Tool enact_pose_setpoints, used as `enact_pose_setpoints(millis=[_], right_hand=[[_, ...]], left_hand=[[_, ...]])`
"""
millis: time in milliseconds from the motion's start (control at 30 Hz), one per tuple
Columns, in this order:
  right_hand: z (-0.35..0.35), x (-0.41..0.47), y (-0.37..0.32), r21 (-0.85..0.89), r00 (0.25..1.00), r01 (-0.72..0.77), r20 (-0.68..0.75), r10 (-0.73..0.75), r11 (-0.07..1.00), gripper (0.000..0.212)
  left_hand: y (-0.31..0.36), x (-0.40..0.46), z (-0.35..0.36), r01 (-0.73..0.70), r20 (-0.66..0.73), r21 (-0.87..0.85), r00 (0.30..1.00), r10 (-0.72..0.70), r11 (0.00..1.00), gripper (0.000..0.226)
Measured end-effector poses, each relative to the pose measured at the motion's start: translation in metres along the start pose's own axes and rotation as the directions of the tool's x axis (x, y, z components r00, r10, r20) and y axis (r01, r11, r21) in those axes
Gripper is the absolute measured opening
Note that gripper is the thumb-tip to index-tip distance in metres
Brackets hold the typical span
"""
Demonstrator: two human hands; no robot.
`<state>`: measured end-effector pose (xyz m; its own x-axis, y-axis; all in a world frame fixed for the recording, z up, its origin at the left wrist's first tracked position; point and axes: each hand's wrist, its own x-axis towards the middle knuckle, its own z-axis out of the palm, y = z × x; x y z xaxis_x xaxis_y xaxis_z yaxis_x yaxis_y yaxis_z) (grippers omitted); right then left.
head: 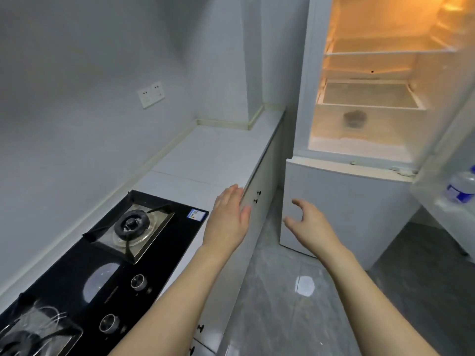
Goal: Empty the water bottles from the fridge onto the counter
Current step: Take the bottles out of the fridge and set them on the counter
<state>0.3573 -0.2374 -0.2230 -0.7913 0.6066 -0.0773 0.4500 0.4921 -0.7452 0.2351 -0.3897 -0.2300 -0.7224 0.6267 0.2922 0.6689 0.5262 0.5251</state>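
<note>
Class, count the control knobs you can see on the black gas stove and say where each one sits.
2. One control knob sits mid-panel on the gas stove; the second knob lies nearer the camera. None looks hidden.

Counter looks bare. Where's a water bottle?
Head view, far right: a water bottle sits in the open fridge door's shelf, right of both hands.

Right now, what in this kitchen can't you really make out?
- Water bottle in the fridge door, head view: the right edge cuts it off, so any others can't be counted.
- Dark lump in the fridge drawer: blurred by the frosted front.
- Sticker on the stove: print too small.
</note>
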Motion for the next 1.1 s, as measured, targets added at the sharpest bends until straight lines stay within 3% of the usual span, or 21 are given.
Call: enact_pose_setpoints(millis=[233, 467, 700, 1000, 1100], right_hand=[[-0.019, 0.046, 0.033, 0.008, 0.991, -0.123, -0.053, 0.124, 0.992, 0.060], [-0.061, 0.115, 0.043, -0.001, 0.967, -0.173, -0.192, 0.169, 0.985, 0.057], [-0.091, 0.158, 0.063, 0.043, 0.933, -0.196, -0.300, 0.200, 0.980, 0.055], [-0.166, 0.154, 0.148, 0.170, 0.789, -0.296, -0.512, 0.340, 0.940, 0.048], [-0.194, 0.144, 0.183, 0.193, 0.682, -0.272, -0.652, 0.330, 0.943, 0.042]], left_hand=[[0.013, 0.070, 0.048, -0.077, 0.088, -0.034, 0.993, 0.079, 0.996, 0.049], [0.027, 0.159, 0.074, -0.144, 0.129, -0.094, 0.979, 0.156, 0.985, 0.050], [0.052, 0.222, 0.125, -0.178, 0.255, -0.190, 0.941, 0.224, 0.965, 0.049], [0.140, 0.257, 0.207, -0.235, 0.385, -0.248, 0.866, 0.318, 0.940, 0.049], [0.183, 0.258, 0.238, -0.248, 0.402, -0.284, 0.846, 0.350, 0.926, 0.047]])
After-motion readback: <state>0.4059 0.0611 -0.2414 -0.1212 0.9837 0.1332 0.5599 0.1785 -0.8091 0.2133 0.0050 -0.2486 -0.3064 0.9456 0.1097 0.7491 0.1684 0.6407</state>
